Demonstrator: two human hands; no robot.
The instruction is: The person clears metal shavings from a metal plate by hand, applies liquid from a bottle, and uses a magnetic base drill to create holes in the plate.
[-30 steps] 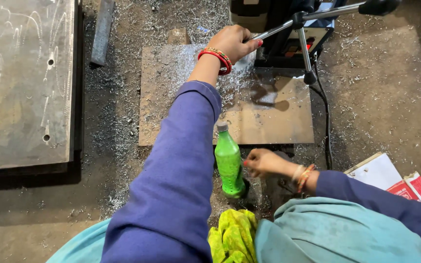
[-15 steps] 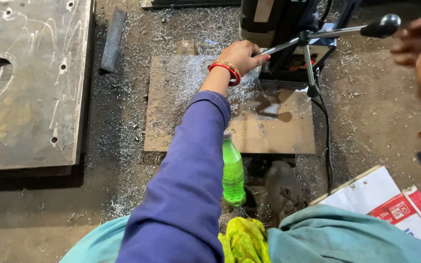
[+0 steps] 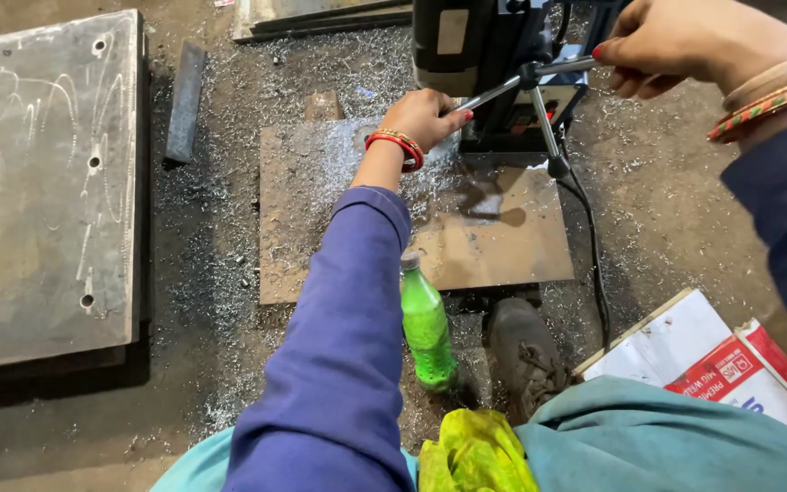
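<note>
A black drill machine [image 3: 489,64] stands on a rusty steel plate [image 3: 494,251] covered in metal shavings. My left hand [image 3: 421,117], with red bangles at the wrist, grips the lower end of one spoke of the drill's feed handle [image 3: 539,77]. My right hand [image 3: 685,41] is raised at the top right, its fingers curled over the outer end of another spoke, hiding the knob. A green plastic bottle [image 3: 428,333] stands upright on the floor just below my left forearm.
A large steel plate [image 3: 38,182] with drilled holes lies at the left, a short metal bar [image 3: 184,100] beside it. The drill's black cable [image 3: 594,264] runs down the right. A shoe [image 3: 526,355], yellow cloth [image 3: 475,456] and cardboard box [image 3: 712,355] are close by.
My right hand left the spot beside the green bottle and rose to the outer end of the drill's handle. My left hand stayed on its spoke.
</note>
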